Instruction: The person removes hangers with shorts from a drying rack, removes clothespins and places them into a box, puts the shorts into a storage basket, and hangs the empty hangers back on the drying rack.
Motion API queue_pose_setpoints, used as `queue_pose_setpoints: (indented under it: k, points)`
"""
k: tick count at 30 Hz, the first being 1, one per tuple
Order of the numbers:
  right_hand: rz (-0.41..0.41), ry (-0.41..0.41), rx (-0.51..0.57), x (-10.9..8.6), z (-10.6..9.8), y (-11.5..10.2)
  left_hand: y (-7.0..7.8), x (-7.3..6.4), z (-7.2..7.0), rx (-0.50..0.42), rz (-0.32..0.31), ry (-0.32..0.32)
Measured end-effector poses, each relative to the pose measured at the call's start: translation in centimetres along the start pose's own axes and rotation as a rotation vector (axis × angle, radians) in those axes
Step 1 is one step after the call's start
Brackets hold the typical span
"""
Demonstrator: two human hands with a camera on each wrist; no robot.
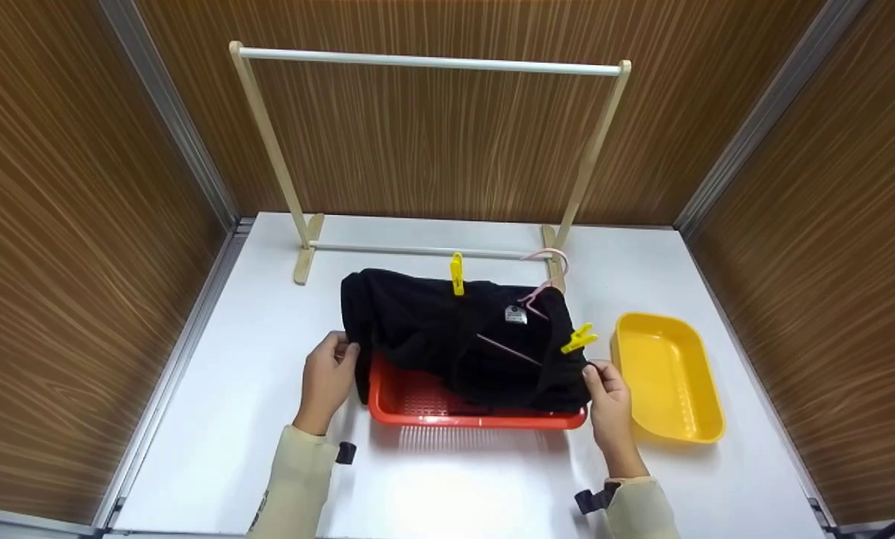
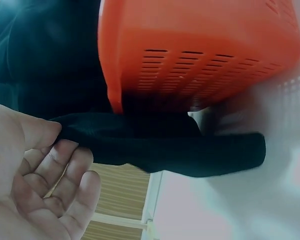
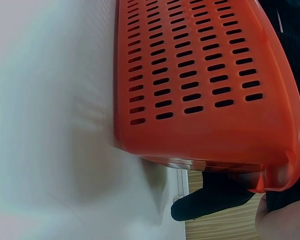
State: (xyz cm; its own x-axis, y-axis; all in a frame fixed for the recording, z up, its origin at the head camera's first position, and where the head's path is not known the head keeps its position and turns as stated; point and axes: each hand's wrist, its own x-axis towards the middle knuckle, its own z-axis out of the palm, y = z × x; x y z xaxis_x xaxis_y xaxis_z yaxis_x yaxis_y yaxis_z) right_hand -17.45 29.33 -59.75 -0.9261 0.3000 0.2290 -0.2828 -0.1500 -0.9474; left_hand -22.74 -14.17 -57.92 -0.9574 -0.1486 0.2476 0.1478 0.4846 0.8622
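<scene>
A black shirt (image 1: 410,314) with a white neck label lies bunched over a red slotted basket (image 1: 477,421). My left hand (image 1: 327,382) pinches the shirt's left edge between thumb and fingers; in the left wrist view a black flap (image 2: 190,152) hangs past the fingertips beside the basket. On the other side, my right hand (image 1: 610,408) pinches the shirt's right edge. A pink hanger (image 1: 565,262) pokes out at the neck, its lower part within the opening. One yellow clothespin (image 1: 457,275) is at the shirt's far edge, another yellow clothespin (image 1: 579,339) near the right hand.
Behind the basket stands a drying rack (image 1: 425,60) with a white top bar and wooden legs. A yellow tray (image 1: 664,374) sits to the right on the white table (image 1: 230,419). Wood-patterned panels (image 1: 432,150) enclose the back and both sides.
</scene>
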Motion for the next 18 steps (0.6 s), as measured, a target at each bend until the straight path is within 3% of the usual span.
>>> queue_pose_setpoints:
  k: [12, 18]
  points:
    - [0.000, -0.003, -0.022, 0.1, -0.2, 0.2, 1.6, -0.1, -0.3, -0.035, 0.029, 0.011]
    - [-0.011, -0.004, -0.046, 0.1, -0.2, 0.3, 2.5, -0.1, -0.3, -0.050, 0.074, 0.028]
